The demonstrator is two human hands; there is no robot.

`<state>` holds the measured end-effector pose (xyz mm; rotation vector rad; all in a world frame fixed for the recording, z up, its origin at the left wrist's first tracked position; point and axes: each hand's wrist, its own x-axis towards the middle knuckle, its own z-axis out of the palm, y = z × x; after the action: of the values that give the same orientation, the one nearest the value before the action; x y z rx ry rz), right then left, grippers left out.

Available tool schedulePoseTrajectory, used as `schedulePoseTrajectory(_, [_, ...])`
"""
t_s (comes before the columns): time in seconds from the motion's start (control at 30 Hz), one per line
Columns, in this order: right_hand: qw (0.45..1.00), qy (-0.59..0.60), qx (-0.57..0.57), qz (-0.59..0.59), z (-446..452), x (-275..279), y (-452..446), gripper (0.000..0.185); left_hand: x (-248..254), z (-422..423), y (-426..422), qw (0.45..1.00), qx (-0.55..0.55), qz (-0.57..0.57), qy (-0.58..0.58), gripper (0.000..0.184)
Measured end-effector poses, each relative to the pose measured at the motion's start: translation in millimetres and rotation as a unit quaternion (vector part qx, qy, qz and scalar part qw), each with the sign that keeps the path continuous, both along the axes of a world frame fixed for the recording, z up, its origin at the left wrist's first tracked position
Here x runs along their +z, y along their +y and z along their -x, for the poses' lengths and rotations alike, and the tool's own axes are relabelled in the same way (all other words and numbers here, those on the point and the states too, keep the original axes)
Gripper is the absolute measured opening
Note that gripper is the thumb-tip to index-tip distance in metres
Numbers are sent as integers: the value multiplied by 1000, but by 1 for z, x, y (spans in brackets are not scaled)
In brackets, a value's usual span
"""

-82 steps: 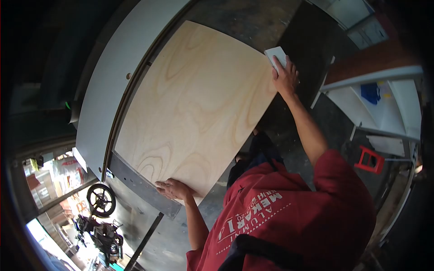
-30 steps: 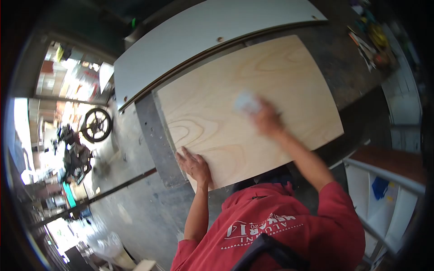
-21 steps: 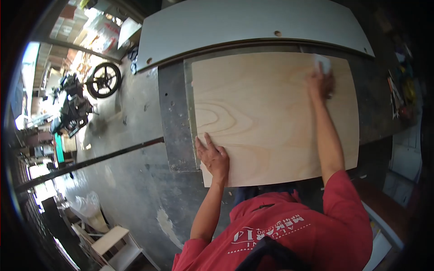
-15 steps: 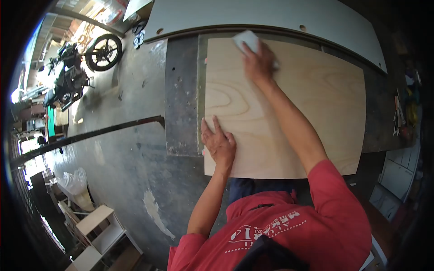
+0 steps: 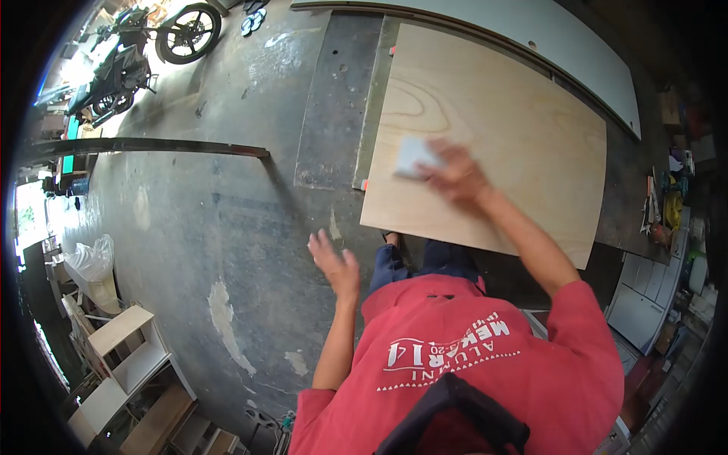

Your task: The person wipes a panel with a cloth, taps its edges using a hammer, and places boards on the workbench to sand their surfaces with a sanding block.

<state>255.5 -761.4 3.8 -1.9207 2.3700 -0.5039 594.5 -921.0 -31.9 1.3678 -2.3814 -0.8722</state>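
Observation:
A light wooden board (image 5: 523,129) with wavy grain lies flat on the dark worktable (image 5: 337,98). My right hand (image 5: 461,176) is over the board's near left part, its fingers closed on a pale grey sheet (image 5: 413,157) that rests against the wood. The sheet looks like folded sandpaper, but motion blur hides its surface. Off the board's near left corner, my left hand (image 5: 334,265) is raised in the air with its fingers apart, holding nothing.
A long white panel (image 5: 485,19) with round holes runs along the far side. A motorcycle (image 5: 125,68) stands at far left, near a dark metal bar (image 5: 174,146). Shelving units (image 5: 121,331) sit at lower left. Tools (image 5: 651,205) lie at the right edge.
My right hand has drawn the grey sheet from the board's far edge toward me. My left hand has come off the board and moved left. The camera view has shifted.

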Motion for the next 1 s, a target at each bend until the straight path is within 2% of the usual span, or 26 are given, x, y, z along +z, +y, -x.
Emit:
schedulePoseTrajectory(0.07, [986,82,-138,40,49,-8,33,44,-43,-67,-15,988,106,-111,23,70])
schedulePoseTrajectory(0.1, [963,75,-254,52,72,-3,39,45,-62,-97,-20,973,158,-167,21,68])
schedulePoseTrajectory(0.13, [916,144,-370,57,85,-2,38,46,-73,-118,-24,967,173,-185,-13,65])
schedulePoseTrajectory(0.17, [903,149,-395,82,97,-19,30,46,-83,-133,-25,961,184,-203,-46,63])
schedulePoseTrajectory(0.2, [885,157,-425,106,97,-34,22,45,-97,-147,-24,958,184,-221,-11,61])
schedulePoseTrajectory(0.23, [886,-137,-441,47,63,-2,-7,44,-112,-154,-26,955,168,-244,25,59])
schedulePoseTrajectory(0.27, [938,-36,-343,35,32,-32,-22,43,-125,-152,-30,951,143,-274,15,59])
schedulePoseTrajectory(0.3, [966,76,-245,36,2,-62,-37,43,-138,-151,-32,946,111,-304,1,58])
schedulePoseTrajectory(0.33, [981,66,-173,48,-49,-81,-51,42,-154,-143,-34,944,73,-321,-16,54])
schedulePoseTrajectory(0.37, [985,-43,-95,136,-95,-64,-64,41,-169,-135,-34,940,35,-337,-31,49])
schedulePoseTrajectory(0.4, [990,-19,-35,135,-129,-31,-55,39,-233,-149,-60,929,-308,-180,-102,42])
schedulePoseTrajectory(0.43, [998,-10,-2,56,-147,-1,-41,38,-273,-152,-77,831,-550,59,-51,35])
schedulePoseTrajectory(0.53, [993,-29,-47,102,-146,4,22,45,-232,-104,-67,734,-606,8,-308,35])
schedulePoseTrajectory(0.6, [987,-19,-106,116,-135,6,85,47,-210,-73,-62,676,-626,26,-389,35])
schedulePoseTrajectory(0.67, [974,-8,-196,110,-120,3,150,49,-195,-50,-56,661,-615,24,-428,35])
schedulePoseTrajectory(0.7, [964,4,-247,102,-117,-2,181,51,-195,-48,-55,710,-566,-14,-419,39])
schedulePoseTrajectory(0.83, [893,88,-434,79,-74,-4,310,52,-157,-17,-28,714,-523,10,-465,45])
schedulePoseTrajectory(0.9, [851,88,-512,78,-45,-7,371,53,-181,-13,-19,747,-493,-18,-446,33])
schedulePoseTrajectory(0.97, [820,108,-558,75,-10,-6,434,54,-219,-16,-3,835,-394,-159,-349,21])
schedulePoseTrajectory(1.0, [791,97,-601,69,11,-14,465,51,-223,-11,17,866,-306,-283,-275,16])
